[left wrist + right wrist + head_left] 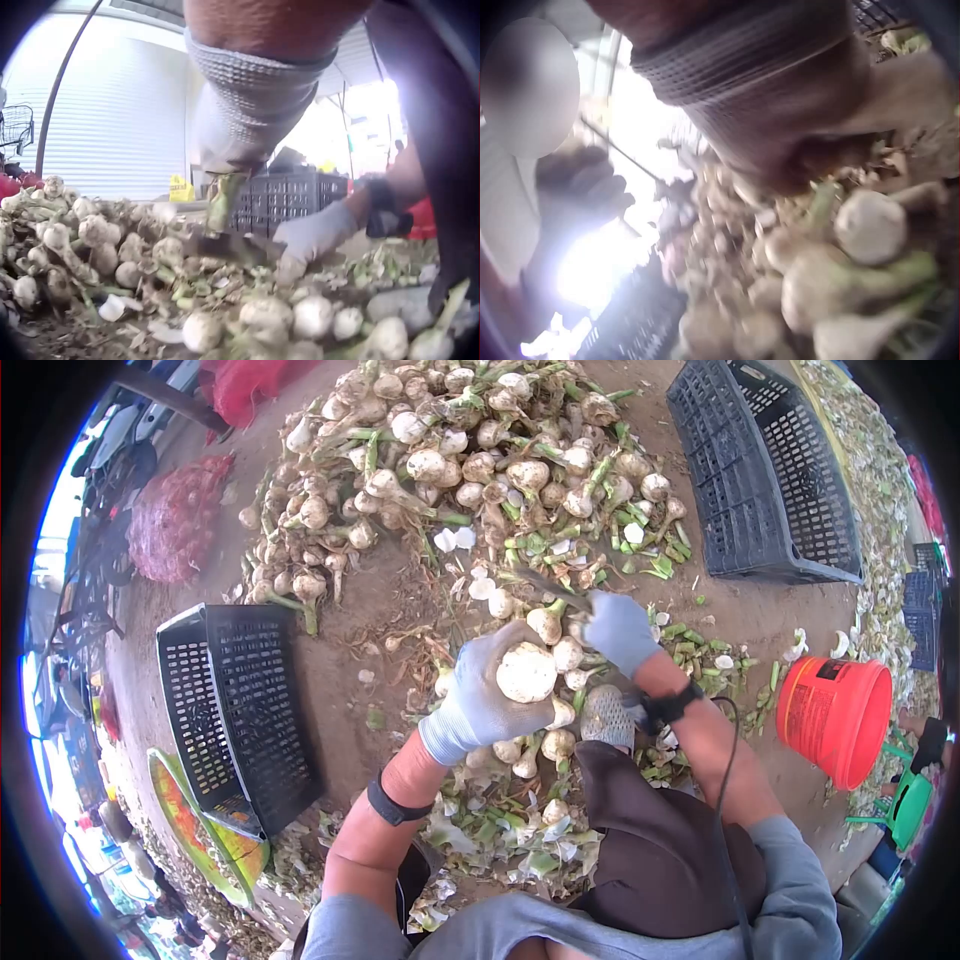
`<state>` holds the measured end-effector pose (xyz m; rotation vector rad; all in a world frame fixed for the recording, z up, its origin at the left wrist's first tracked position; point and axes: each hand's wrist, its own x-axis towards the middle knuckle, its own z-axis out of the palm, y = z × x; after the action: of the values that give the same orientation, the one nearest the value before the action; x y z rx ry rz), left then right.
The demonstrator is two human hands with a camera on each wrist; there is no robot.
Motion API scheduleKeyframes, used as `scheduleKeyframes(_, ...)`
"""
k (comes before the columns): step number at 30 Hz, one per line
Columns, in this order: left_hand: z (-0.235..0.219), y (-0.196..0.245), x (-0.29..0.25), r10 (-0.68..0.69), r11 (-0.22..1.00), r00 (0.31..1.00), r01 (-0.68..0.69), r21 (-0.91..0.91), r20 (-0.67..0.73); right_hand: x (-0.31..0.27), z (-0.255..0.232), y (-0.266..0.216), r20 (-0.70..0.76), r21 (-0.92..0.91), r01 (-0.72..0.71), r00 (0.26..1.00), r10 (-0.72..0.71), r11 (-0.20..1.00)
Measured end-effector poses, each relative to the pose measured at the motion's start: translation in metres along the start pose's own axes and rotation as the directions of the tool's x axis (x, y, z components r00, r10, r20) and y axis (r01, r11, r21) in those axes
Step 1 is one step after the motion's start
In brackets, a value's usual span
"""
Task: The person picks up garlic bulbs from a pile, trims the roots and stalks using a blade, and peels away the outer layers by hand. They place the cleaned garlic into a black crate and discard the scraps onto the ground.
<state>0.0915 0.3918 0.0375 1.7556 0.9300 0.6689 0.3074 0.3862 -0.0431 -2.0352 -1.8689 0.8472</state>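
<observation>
Both hands wear pale work gloves. My left hand [478,695] holds a large white garlic bulb [526,672], its round pale base facing up. In the left wrist view the bulb's cut green stalk [221,204] points down below that hand. My right hand [618,630] grips a knife, whose dark blade [548,588] reaches leftward past the held bulb. From the left wrist, the blade shows blurred close under the stalk's end. Several loose garlic bulbs [567,653] lie on the ground beneath and between the hands.
A big heap of garlic with stalks [480,460] lies ahead. Black crates stand at left [240,710] and far right [740,480]. A red bucket [835,715] is at right, and a pink mesh sack [180,518] at far left. Trimmed stalks [710,655] litter the ground near one shoe [607,717].
</observation>
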Motion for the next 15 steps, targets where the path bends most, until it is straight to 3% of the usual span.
scheduleKeyframes(3,-0.002,-0.01,0.008,0.021,0.996,0.979,-0.003,0.085,-0.204,-0.017,-0.005,0.001,-0.031,0.124,-0.045,0.998,0.05,0.991)
scheduleKeyframes(4,-0.003,-0.013,0.009,0.143,0.95,0.959,-0.064,0.306,-0.244,-0.02,-0.002,-0.003,-0.07,0.149,0.044,0.997,-0.034,0.988)
scheduleKeyframes(5,-0.002,-0.012,0.007,0.138,0.951,0.959,-0.058,0.304,-0.247,-0.025,0.004,-0.005,-0.099,0.178,0.128,0.989,-0.111,0.976)
scheduleKeyframes(7,-0.005,-0.007,0.001,0.166,0.895,0.927,0.002,0.446,-0.337,-0.032,0.006,-0.01,-0.042,0.19,0.114,0.993,-0.108,0.975)
scheduleKeyframes(8,-0.004,-0.007,-0.001,0.138,0.917,0.921,0.02,0.398,-0.365,-0.04,-0.004,-0.028,-0.119,0.424,0.11,0.991,-0.065,0.899)
scheduleKeyframes(9,0.002,-0.007,-0.003,0.044,0.978,0.893,0.052,0.2,-0.448,-0.046,-0.016,-0.044,-0.179,0.63,0.125,0.984,-0.013,0.766)
scheduleKeyframes(10,0.007,0.008,-0.006,-0.181,0.972,0.888,0.095,-0.215,-0.423,-0.053,-0.03,-0.052,-0.188,0.588,0.175,0.979,-0.077,0.79)
scheduleKeyframes(11,0.009,0.031,-0.01,-0.371,0.795,0.874,0.123,-0.593,-0.315,-0.05,-0.016,-0.038,-0.272,0.61,0.343,0.937,-0.218,0.715)
scheduleKeyframes(13,0.01,0.067,-0.017,-0.289,0.682,0.944,0.087,-0.726,-0.158,-0.039,0.025,0.003,-0.097,0.645,0.197,0.979,-0.177,0.738)
scheduleKeyframes(14,0.002,0.061,-0.016,-0.1,0.71,0.993,0.026,-0.704,-0.064,-0.04,0.033,0.017,-0.043,0.642,0.084,0.996,-0.073,0.762)
scheduleKeyframes(15,-0.005,0.049,-0.014,0.087,0.727,0.996,-0.04,-0.686,0.034,-0.039,0.038,0.026,0.013,0.63,-0.031,1.0,0.029,0.776)
